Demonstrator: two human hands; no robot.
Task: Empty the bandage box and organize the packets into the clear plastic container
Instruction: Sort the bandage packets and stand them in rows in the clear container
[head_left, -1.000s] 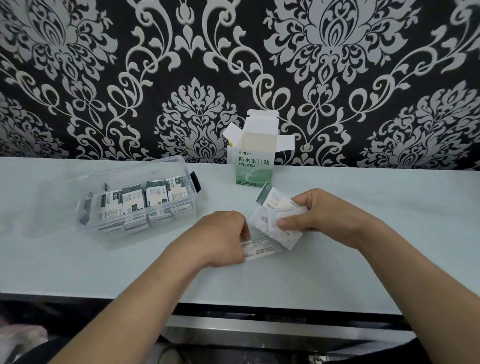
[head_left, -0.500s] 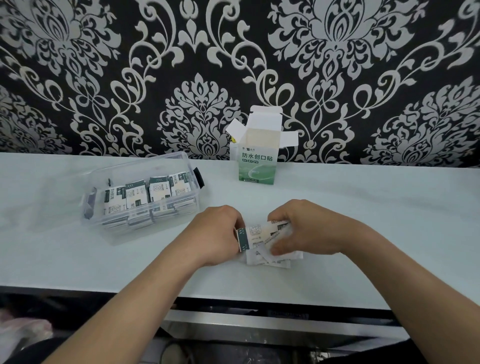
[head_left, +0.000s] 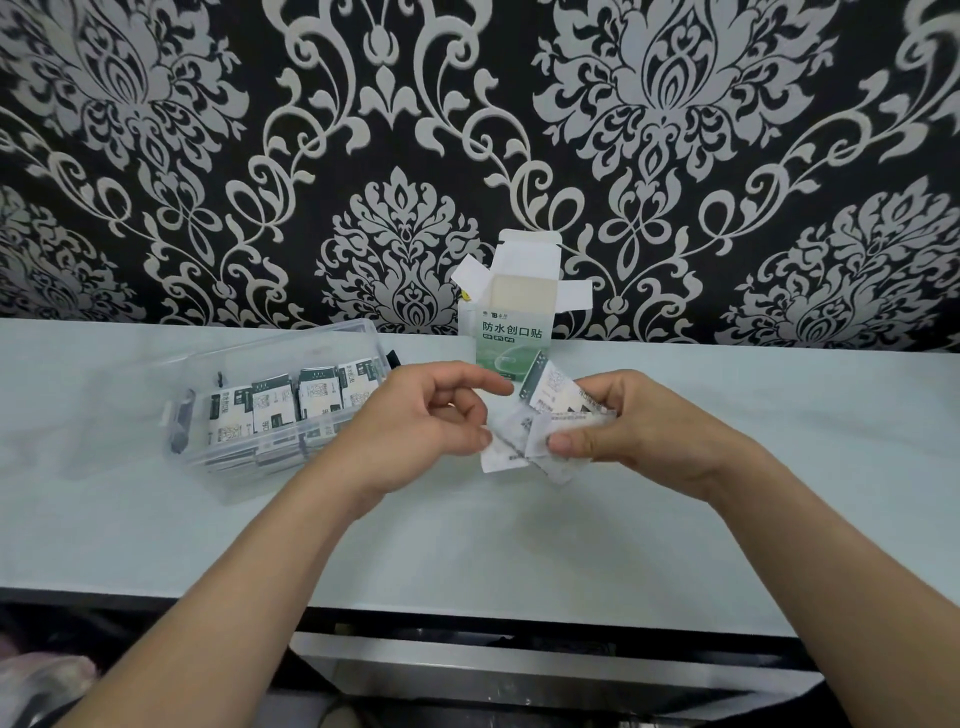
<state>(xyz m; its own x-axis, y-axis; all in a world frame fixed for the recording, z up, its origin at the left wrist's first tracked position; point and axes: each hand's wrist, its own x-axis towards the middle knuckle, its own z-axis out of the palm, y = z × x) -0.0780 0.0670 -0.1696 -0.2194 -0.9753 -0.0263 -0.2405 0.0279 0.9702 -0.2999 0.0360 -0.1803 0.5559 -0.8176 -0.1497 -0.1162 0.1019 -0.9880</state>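
The white and green bandage box (head_left: 510, 332) stands upright at the back of the table with its top flaps open. A clear plastic container (head_left: 208, 457) sits at the left and holds rows of upright bandage packets (head_left: 291, 405). Above the table's middle, my right hand (head_left: 644, 426) grips a loose bunch of white bandage packets (head_left: 545, 421) between thumb and fingers. My left hand (head_left: 426, 426) is beside the bunch, and its lower fingers pinch the left edge of the packets while the index finger points toward the box.
The pale table (head_left: 519, 540) runs along a wall with black and white patterned wallpaper. Its front edge lies just below my forearms, with a dark gap and a metal rail under it.
Both hands have lifted the packets off the table and spread them apart. The bunch now sits higher, in front of the box.
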